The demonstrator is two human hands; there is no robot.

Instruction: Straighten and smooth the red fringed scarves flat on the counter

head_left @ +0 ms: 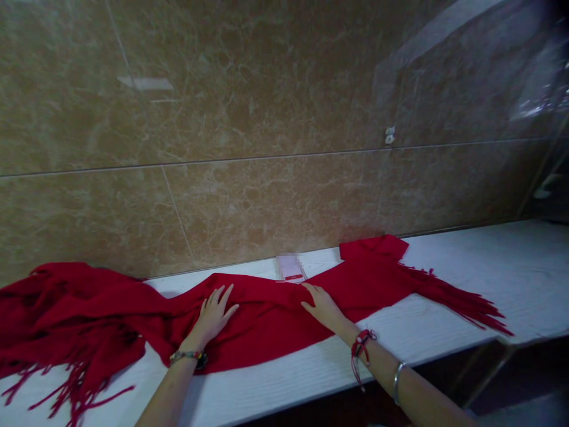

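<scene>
A long red scarf with fringed ends lies spread across a white table. My left hand lies flat on the scarf's middle, fingers stretched out. My right hand rests palm down on the scarf a little to the right, fingers extended toward the scarf's far edge. A small pink and white tag sits at that far edge, just beyond my right hand. The left part of the scarf is bunched up; the right end is folded, with its fringe trailing toward the front edge.
A brown marble-tiled wall rises right behind the table. The table's front edge runs diagonally below my forearms. A dark gap and a glass-like reflective surface are at the far right.
</scene>
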